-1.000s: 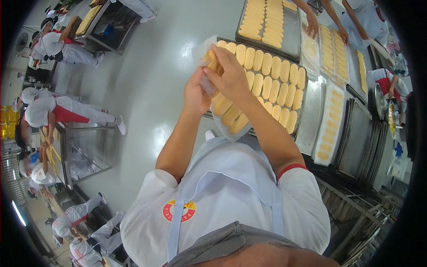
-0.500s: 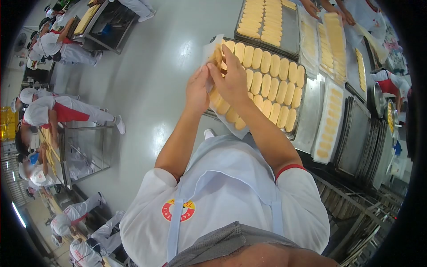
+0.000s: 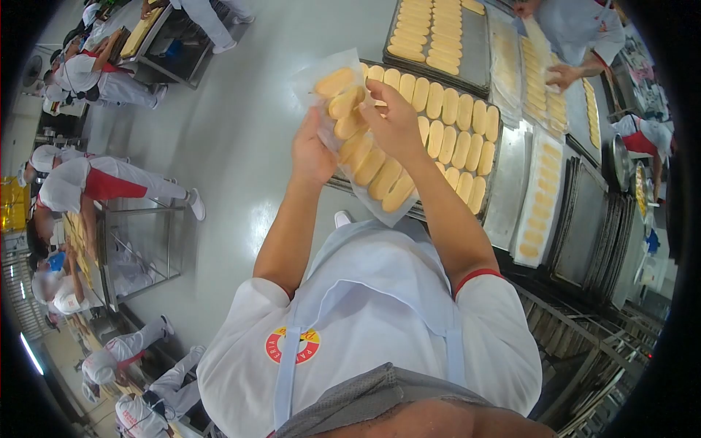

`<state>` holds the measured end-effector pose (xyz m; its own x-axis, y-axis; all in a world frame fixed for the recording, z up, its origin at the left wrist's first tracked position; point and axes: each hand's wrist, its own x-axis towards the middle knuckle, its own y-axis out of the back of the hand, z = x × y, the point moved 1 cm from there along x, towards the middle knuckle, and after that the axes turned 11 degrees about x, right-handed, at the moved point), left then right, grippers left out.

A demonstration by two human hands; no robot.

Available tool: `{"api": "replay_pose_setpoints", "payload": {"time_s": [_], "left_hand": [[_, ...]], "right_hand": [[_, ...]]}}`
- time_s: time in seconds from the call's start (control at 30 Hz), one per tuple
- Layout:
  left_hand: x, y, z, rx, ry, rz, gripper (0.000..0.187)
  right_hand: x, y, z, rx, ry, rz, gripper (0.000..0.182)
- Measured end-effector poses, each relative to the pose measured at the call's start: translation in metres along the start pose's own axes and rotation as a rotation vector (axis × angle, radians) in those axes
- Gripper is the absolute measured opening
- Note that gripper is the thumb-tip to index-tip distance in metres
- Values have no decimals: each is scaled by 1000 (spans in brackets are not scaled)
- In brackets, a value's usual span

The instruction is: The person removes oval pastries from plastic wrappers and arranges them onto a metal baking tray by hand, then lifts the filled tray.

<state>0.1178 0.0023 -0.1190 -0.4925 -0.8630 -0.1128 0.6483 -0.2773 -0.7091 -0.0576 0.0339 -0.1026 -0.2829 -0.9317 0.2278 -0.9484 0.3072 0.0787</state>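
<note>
A parchment sheet [image 3: 355,60] carries a row of golden ladyfingers [image 3: 385,180] and slants over the near left edge of a baking tray. My left hand [image 3: 314,150] grips the sheet's left edge, thumb up along it and the other fingers hidden underneath. With bent fingers, my right hand [image 3: 396,120] pinches one ladyfinger [image 3: 346,103] near the sheet's far end. Under my right forearm lies the tray [image 3: 495,164], filled with rows of pale ladyfingers [image 3: 461,150].
Behind is another tray [image 3: 478,55] of ladyfingers. A co-worker's hand [image 3: 564,75] reaches over paper-lined ladyfingers [image 3: 535,80] at the upper right. A paper strip of ladyfingers [image 3: 538,201] and stacked dark trays [image 3: 588,226] lie to the right. People work at tables [image 3: 109,252] on the left.
My hands have moved apart. The far end of the sheet has opened out leftward, baring more ladyfingers. At the upper right, the co-worker's body and hands have shifted.
</note>
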Motion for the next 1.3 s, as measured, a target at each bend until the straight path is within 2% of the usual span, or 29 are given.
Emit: {"api": "replay_pose_setpoints", "payload": {"time_s": [0.13,0.23,0.33,0.43,0.53,0.63,0.83,0.93,1.13,1.3], "left_hand": [[-3,-5,2,12,7,22,53],[-2,-2,-1,30,5,41,52],[-1,0,-4,59,14,16,52],[-2,-4,-6,97,19,1,53],[-5,-13,-2,113,-11,14,53],[-7,-14,-1,94,-17,12,54],[-6,-13,-4,101,-32,-1,54],[-6,-13,-5,89,-46,-17,53],[-7,-12,-9,168,-42,29,46],[-2,-15,-6,288,-137,37,38]], "right_hand": [[4,1,-5,21,-175,-88,64],[3,0,-16,-98,-96,-104,74],[-2,-9,-18,-87,48,-112,80],[-5,-16,-27,-168,93,-36,74],[-4,-17,-18,-38,-24,-41,66],[-4,-17,-4,95,-10,-20,60],[-11,-20,-15,-138,164,-2,65],[-9,-19,-30,3,21,80,72],[2,-15,-27,-300,164,-9,61],[-3,-20,-31,-242,248,11,53]]}}
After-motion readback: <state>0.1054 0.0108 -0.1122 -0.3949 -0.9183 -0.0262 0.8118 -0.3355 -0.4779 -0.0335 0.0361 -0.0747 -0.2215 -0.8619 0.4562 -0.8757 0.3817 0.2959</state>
